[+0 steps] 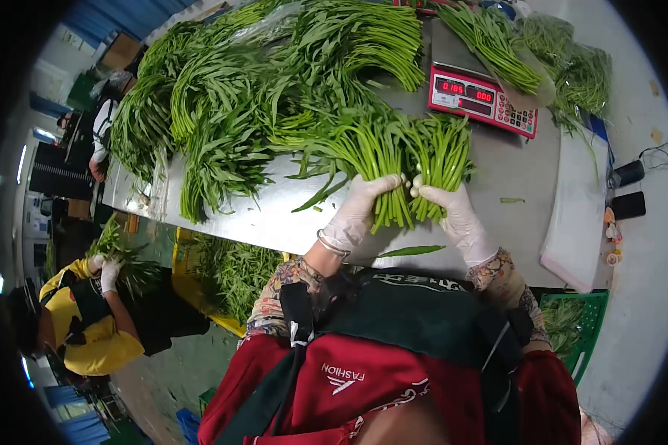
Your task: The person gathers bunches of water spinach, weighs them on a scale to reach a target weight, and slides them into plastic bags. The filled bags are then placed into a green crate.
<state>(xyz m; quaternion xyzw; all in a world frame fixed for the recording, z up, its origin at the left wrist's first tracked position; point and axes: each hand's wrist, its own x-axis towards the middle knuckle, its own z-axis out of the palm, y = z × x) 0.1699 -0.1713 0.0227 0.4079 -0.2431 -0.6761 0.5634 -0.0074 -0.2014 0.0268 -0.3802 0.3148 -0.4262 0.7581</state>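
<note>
My left hand (pixel 362 211), in a white glove, is closed around a bunch of water spinach (pixel 382 152), its cut stems pointing toward me. Close beside it my right hand (pixel 456 215), gloved too, grips a second water spinach bunch (pixel 444 152). Both thumbs nearly meet between the two bunches, just above the metal table (pixel 274 211). Large heaps of water spinach (pixel 230 96) lie on the table to the left and beyond my hands. One loose leaf (pixel 412 251) rests near the table's front edge.
A red digital scale (pixel 482 100) stands at the back right, bearing a bunch of stems (pixel 497 48). Bagged greens (pixel 575 70) lie beyond it; clear plastic bags (pixel 575 215) are at right. Crates with greens (pixel 237 274) stand below the table. A co-worker in yellow (pixel 96 319) handles greens at left.
</note>
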